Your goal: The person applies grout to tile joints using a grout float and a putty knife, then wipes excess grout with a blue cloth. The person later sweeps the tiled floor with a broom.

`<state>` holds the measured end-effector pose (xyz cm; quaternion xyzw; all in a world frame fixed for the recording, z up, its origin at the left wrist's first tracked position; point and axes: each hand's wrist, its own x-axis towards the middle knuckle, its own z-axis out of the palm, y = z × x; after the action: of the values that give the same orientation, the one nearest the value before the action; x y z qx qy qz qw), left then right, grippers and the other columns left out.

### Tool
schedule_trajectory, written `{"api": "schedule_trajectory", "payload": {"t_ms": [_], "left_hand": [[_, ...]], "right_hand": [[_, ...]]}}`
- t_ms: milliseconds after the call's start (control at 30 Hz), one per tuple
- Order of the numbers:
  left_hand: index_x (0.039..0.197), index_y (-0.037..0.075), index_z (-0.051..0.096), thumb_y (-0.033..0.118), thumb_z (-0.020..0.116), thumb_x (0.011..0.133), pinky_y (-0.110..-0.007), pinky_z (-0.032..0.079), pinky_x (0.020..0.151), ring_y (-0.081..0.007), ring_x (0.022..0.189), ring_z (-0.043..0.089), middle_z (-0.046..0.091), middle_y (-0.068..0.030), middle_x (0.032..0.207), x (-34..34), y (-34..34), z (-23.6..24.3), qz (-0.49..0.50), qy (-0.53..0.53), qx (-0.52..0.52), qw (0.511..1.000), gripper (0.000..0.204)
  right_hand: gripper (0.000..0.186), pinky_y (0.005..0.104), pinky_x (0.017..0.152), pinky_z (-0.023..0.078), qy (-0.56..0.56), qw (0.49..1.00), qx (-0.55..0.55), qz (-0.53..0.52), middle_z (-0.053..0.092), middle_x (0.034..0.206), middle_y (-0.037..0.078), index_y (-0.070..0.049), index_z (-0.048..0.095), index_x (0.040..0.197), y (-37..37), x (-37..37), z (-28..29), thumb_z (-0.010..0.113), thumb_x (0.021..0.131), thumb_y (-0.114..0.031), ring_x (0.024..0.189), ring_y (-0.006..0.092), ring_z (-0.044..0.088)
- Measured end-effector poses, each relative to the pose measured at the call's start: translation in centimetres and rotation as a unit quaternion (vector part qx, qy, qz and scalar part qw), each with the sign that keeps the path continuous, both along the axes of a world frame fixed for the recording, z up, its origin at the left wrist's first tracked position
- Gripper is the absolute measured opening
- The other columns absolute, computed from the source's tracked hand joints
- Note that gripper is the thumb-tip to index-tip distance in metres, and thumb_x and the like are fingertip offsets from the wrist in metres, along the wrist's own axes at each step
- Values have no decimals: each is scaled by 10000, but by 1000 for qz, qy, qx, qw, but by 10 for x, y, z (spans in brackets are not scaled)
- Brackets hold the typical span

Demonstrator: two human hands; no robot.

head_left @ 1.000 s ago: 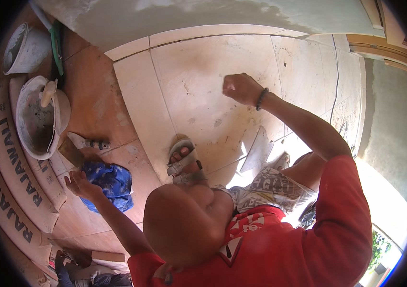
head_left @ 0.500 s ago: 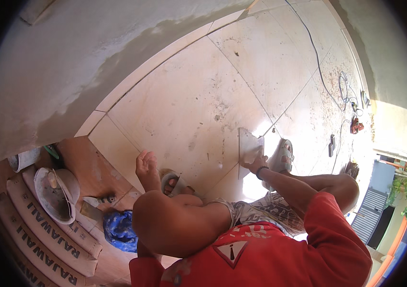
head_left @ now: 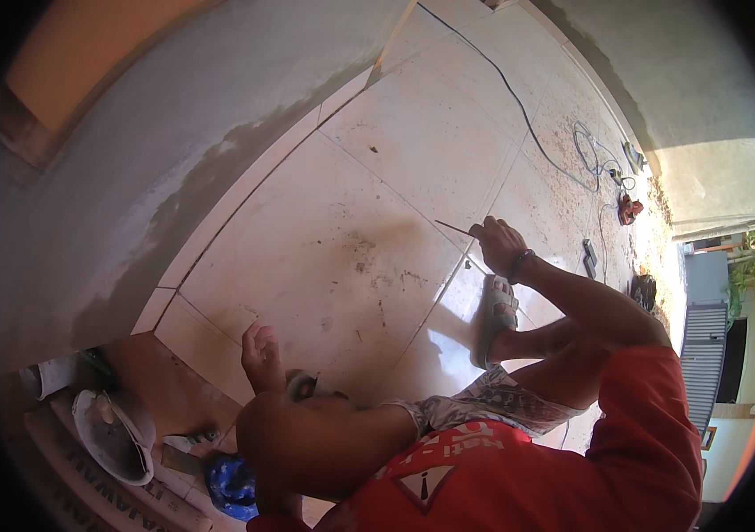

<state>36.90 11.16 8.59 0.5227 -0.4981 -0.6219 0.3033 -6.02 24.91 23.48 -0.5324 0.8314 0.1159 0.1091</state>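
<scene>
A thin plate (head_left: 453,229) is held above the tiled floor (head_left: 413,177) in the closed grip of the right hand (head_left: 501,246), its long axis pointed leftward, slightly away; the left hand (head_left: 261,356) is loosely opened, empty.

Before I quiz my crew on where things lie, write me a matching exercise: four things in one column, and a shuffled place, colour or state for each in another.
Things
1. Right hand
2. Bucket
3. Left hand
4. Crumpled bundle

Descriptions
A. Blue, near the lower edge of the view
B. Fingers loosely curled, nothing visible in them, close to a bent knee
C. Gripping a thin flat piece seen nearly edge-on
D. Whitish outside, at the lower left

Right pairs: 1-C, 2-D, 3-B, 4-A
</scene>
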Motion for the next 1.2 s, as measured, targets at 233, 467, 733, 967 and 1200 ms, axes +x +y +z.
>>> {"api": "schedule_trajectory", "payload": {"t_ms": [233,467,733,967,1200], "left_hand": [[1339,50,458,170,644,866,-426,396,1006,-331,1182,485,499,-189,1291,9,-26,68,-140,-71,-261,952,522],[1085,69,608,227,624,882,-432,435,882,-309,1001,558,594,-106,949,86,1,100,-146,-228,-221,937,257],[1019,-36,598,103,586,885,-347,467,716,-230,778,596,636,-194,873,279,148,71,382,-332,-68,860,194],[1168,-84,557,346,590,926,-416,515,694,-292,806,614,636,-205,956,388,264,-20,433,-345,-31,832,495],[1423,101,343,367,524,954,-467,473,875,-345,1035,603,544,-239,1238,382,150,-11,283,-469,-274,791,569]], "right_hand": [[210,421,777,484,-127,948,41,288,575,880,110,-100,655,998,-143,118,44,631,798,-40,860,319,555],[367,423,790,470,-287,825,-9,487,561,946,114,-82,605,1130,-185,314,31,677,773,-29,888,306,530],[308,408,830,482,-267,800,46,536,605,990,108,-80,613,1108,-199,314,33,682,817,-155,952,311,560],[340,441,841,487,-95,863,263,421,675,909,149,-72,676,896,-215,176,2,561,887,-392,932,336,629],[290,445,810,522,12,971,173,166,688,886,161,-43,705,842,-126,-67,8,548,788,-281,916,329,651]]}}
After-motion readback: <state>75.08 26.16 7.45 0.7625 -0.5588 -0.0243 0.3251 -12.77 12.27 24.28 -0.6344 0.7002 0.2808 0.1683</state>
